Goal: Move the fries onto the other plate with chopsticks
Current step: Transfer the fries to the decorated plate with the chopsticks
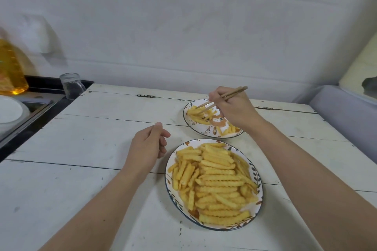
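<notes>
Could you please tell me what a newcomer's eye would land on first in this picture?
First, the near plate heaped with crinkle-cut fries, front and centre on the white table. Next, the right hand holding chopsticks, tips at the few fries on the far plate.

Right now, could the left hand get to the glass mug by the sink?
Probably yes. The left hand hangs loosely curled and holds nothing, and only bare table lies between it and the glass mug at the far left corner. It would need a fair stretch forward.
</notes>
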The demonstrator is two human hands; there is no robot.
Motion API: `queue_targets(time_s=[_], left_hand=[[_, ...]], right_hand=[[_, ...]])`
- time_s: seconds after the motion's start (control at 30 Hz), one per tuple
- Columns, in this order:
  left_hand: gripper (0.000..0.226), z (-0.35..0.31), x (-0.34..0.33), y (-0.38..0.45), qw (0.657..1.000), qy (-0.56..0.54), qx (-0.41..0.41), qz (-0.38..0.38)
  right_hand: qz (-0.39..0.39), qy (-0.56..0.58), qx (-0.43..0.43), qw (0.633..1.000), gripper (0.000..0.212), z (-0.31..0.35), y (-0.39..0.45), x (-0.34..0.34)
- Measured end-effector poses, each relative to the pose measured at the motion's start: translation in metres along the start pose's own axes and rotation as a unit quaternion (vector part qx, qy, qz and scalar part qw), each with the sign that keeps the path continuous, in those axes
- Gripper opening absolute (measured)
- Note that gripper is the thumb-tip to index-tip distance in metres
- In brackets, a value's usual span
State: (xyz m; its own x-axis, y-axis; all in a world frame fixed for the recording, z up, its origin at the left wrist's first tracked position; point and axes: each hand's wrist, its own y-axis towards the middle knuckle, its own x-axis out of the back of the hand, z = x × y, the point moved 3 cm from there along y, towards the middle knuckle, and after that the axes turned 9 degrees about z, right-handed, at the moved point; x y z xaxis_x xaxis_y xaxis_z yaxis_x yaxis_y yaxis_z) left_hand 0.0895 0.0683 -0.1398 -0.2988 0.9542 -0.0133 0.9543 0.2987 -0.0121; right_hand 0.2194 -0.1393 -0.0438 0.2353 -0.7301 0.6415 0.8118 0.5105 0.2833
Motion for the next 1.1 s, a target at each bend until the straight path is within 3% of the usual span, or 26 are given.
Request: queue_targets(time_s=[0.17, 0.27, 0.43, 0.6, 0.67, 0.9, 1.1], left_hand=[[0.047, 0.0, -0.003, -0.002, 0.999, 0.036, -0.007, 0.011], [0.047, 0.0, 0.0, -0.002, 1.0, 0.026, -0.007, 0.005], [0.046, 0.0, 0.0, -0.001, 1.0, 0.022, -0.008, 0.006], [0.047, -0.001, 0.002, -0.002, 1.0, 0.014, -0.008, 0.012], [0.047, -0.001, 0.001, -0.003, 1.0, 0.016, -0.01, 0.016], [0.047, -0.001, -0.001, -0.005, 0.999, 0.043, -0.016, 0.025], [0.046, -0.001, -0.003, -0.01, 0.997, 0.065, -0.02, 0.026]], right_hand=[[0.037, -0.091, 0.061, 0.993, 0.036, 0.0, -0.007, -0.014], [-0.01, -0.126, 0.095, 0.987, 0.044, 0.002, -0.015, -0.019], [-0.121, 0.041, 0.035, 0.991, 0.04, 0.003, -0.019, 0.0], [-0.182, 0.209, -0.042, 0.96, 0.05, 0.016, -0.03, 0.029], [-0.16, 0.22, -0.059, 0.96, 0.055, 0.026, -0.039, 0.045], [0.082, 0.175, -0.084, 0.977, 0.061, 0.07, -0.092, 0.062], [0.12, 0.114, -0.078, 0.983, 0.052, 0.081, -0.11, 0.048]])
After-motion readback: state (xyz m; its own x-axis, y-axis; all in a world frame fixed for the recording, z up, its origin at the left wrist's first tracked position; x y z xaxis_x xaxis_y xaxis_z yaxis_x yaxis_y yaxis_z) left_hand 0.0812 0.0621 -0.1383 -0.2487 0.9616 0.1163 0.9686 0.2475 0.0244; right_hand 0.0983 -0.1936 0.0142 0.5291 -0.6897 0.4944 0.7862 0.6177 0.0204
